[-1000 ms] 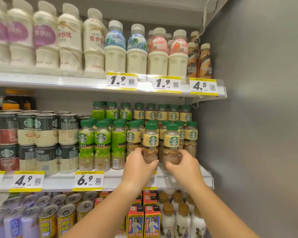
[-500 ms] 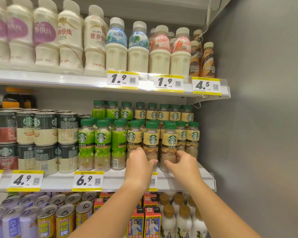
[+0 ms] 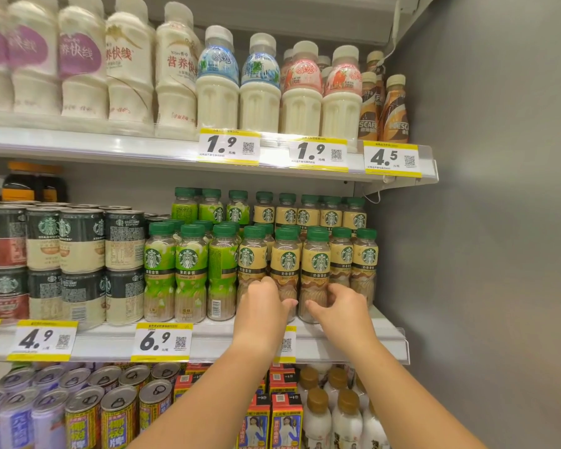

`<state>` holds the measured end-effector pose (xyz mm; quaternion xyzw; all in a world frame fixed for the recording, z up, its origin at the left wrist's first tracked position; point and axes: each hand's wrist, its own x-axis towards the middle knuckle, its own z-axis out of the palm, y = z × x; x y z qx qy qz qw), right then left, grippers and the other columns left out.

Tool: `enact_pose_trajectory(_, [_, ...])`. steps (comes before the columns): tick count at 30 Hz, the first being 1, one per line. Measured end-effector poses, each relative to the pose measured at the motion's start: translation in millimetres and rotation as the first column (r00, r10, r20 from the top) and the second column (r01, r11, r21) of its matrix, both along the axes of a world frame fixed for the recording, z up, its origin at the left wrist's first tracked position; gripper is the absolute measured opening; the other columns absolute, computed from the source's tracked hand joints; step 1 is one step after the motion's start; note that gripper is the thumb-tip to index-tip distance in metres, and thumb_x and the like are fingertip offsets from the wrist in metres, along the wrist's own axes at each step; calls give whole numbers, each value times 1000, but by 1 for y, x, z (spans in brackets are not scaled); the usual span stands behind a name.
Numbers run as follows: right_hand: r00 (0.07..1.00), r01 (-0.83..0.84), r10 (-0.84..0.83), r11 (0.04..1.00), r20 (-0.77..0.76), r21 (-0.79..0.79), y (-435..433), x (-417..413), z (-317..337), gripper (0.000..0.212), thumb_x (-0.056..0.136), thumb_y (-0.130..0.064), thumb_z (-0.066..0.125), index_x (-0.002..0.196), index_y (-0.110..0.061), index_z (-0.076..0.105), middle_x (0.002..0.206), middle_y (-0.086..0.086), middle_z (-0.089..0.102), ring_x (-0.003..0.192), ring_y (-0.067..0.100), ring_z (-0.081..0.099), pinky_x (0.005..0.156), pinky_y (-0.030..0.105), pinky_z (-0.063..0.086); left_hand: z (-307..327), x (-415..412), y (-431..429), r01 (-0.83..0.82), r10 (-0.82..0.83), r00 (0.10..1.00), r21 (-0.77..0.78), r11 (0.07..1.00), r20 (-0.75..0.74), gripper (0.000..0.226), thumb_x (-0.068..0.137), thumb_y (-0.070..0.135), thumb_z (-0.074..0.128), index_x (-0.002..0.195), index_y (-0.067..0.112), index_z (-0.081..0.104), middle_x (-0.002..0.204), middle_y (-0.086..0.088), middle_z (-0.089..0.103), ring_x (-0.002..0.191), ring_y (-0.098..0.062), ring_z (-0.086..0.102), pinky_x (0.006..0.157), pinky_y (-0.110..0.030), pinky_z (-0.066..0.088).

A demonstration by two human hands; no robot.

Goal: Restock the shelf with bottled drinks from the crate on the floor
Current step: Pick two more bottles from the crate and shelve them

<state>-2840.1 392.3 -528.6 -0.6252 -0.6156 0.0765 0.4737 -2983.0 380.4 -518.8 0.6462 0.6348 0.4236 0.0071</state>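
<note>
Two yellow-labelled coffee bottles with green caps stand side by side at the front of the middle shelf (image 3: 353,338). My left hand (image 3: 266,303) wraps the base of the left bottle (image 3: 285,260), thumb across its front. The base of the right bottle (image 3: 316,262) is gripped the same way by my right hand (image 3: 342,307). Both bottles are upright and rest on the shelf among more of the same kind (image 3: 366,254). The crate is out of view.
Green-labelled bottles (image 3: 188,264) and stacked dark cans (image 3: 81,264) fill the shelf to the left. White milk bottles (image 3: 259,92) line the upper shelf. Cans (image 3: 117,413), cartons (image 3: 285,422) and brown-capped bottles (image 3: 347,422) sit below. A grey wall (image 3: 499,254) closes the right side.
Both hands have slid the two bottles back onto the shelf, in line with the front row. The hands sit lower on the bottles' bases than before.
</note>
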Motion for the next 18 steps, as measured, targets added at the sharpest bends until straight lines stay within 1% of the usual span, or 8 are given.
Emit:
enact_pose_trajectory(2, [1000, 0, 0, 1000, 10, 6, 1, -1, -1, 45, 84, -38, 72, 120, -12, 66, 96, 0, 69, 85, 17, 61, 70, 27, 47, 0, -1, 1, 13, -13, 1000, 2, 1000, -4, 37, 89, 42, 72, 101, 9, 59, 103, -9, 64, 95, -27, 64, 69, -26, 39])
enact_pose_trajectory(5, [1000, -12, 12, 1000, 14, 9, 2, -1, -2, 51, 83, -42, 72, 124, -12, 65, 105, 2, 71, 91, 19, 63, 72, 29, 49, -2, -2, 3, 42, -42, 999, 0, 999, -7, 40, 90, 44, 70, 104, 9, 56, 106, -8, 61, 98, -26, 61, 72, -26, 42])
enact_pose_trajectory(8, [1000, -12, 12, 1000, 13, 6, 2, -1, -3, 52, 82, -44, 71, 125, -14, 65, 107, 1, 71, 95, 19, 65, 75, 31, 54, -4, -3, 4, 52, -52, 998, 5, 999, -19, 43, 90, 45, 69, 107, 8, 55, 107, -8, 60, 100, -26, 60, 78, -29, 46])
enact_pose_trajectory(10, [1000, -12, 11, 1000, 21, 10, 2, 0, -2, 49, 83, -43, 71, 123, -15, 66, 104, 0, 72, 93, 18, 65, 76, 32, 55, -5, -3, 5, 53, -53, 998, 10, 999, -25, 43, 91, 46, 68, 107, 8, 54, 108, -8, 60, 101, -26, 60, 79, -29, 47])
enact_pose_trajectory(12, [999, -13, 12, 1000, 31, 17, 2, 0, -2, 47, 84, -40, 71, 123, -15, 67, 105, 0, 72, 94, 18, 64, 76, 31, 54, -5, -3, 4, 54, -53, 998, 9, 999, -30, 42, 92, 45, 68, 106, 8, 54, 107, -8, 60, 100, -26, 61, 79, -29, 47])
enact_pose_trajectory(15, [1000, -8, 8, 1000, 30, 25, 1, -1, -2, 57, 85, -40, 71, 134, -12, 60, 119, 4, 70, 107, 22, 63, 84, 31, 52, -4, -3, 3, 54, -54, 998, 1, 999, -39, 37, 94, 42, 65, 104, 8, 56, 107, -9, 61, 100, -27, 62, 75, -29, 44])
enact_pose_trajectory(18, [999, -5, 3, 999, 44, 33, 1, -1, -3, 59, 85, -42, 71, 134, -11, 59, 119, 5, 70, 108, 22, 63, 85, 31, 52, -4, -3, 3, 40, -40, 997, -2, 999, -63, 35, 96, 41, 63, 101, 7, 58, 105, -10, 63, 99, -28, 63, 74, -29, 43])
